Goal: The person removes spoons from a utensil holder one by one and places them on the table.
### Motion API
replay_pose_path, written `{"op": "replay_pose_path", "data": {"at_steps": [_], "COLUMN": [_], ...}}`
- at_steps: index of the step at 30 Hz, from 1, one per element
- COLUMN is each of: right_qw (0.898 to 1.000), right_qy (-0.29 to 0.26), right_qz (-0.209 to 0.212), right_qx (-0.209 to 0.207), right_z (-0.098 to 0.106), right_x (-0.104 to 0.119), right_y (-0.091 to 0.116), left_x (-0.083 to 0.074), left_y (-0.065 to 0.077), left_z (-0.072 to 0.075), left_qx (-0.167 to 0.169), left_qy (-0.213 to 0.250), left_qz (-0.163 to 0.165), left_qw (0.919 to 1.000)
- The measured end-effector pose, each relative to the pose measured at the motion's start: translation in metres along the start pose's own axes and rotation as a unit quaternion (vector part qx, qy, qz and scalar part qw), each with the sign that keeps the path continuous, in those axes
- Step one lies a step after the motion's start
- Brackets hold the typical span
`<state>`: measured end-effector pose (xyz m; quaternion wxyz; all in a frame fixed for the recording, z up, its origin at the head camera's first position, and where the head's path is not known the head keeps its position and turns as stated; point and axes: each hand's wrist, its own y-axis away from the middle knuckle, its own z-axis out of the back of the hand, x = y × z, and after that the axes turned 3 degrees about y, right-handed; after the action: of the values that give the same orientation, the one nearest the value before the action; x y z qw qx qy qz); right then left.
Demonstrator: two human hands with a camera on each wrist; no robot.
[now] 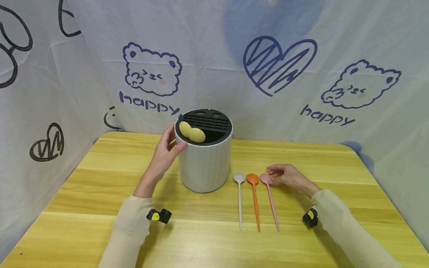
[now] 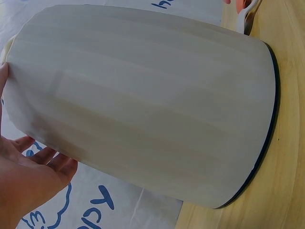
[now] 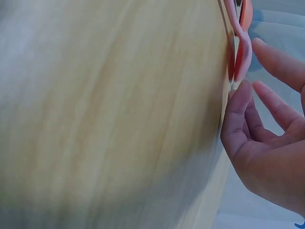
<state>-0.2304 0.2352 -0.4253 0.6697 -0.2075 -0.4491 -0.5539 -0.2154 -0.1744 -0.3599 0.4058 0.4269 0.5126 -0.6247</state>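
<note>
A white utensil holder (image 1: 205, 169) with a black slotted top stands upright on the table. Two yellow rounded heads (image 1: 196, 135) stick out of its front opening; what is below them is hidden. My left hand (image 1: 162, 152) grips the holder's left side near the rim, thumb in front and fingers round the far side, as the left wrist view also shows. In a row right of the holder lie a light grey spoon (image 1: 239, 178), an orange spoon (image 1: 253, 179) and a pink spoon (image 1: 266, 179). Beside the pink spoon's bowl is my right hand (image 1: 291, 176), fingers loosely bent, holding nothing.
The wooden table (image 1: 100, 186) carries all of this. White cloth (image 1: 214, 82) with drawn bears and hearts hangs behind it and along both sides. A small dark pointed piece (image 1: 180, 118) rises from the holder's left rim.
</note>
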Motion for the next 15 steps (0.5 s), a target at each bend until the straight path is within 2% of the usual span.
{"op": "replay_pose_path", "data": {"at_steps": [6, 15], "right_qw": [0.999, 0.998], "right_qy": [0.023, 0.023], "right_qz": [-0.007, 0.046], "right_qx": [-0.034, -0.035], "right_z": [0.002, -0.001], "right_x": [0.011, 0.053], "right_y": [0.005, 0.024], "left_x": [0.000, 0.000], "left_y": [-0.001, 0.000], "left_z": [-0.001, 0.000], "left_qx": [0.003, 0.001], "left_qy": [0.002, 0.006], "left_qz": [-0.003, -0.004], "left_qw": [1.0000, 1.0000]}}
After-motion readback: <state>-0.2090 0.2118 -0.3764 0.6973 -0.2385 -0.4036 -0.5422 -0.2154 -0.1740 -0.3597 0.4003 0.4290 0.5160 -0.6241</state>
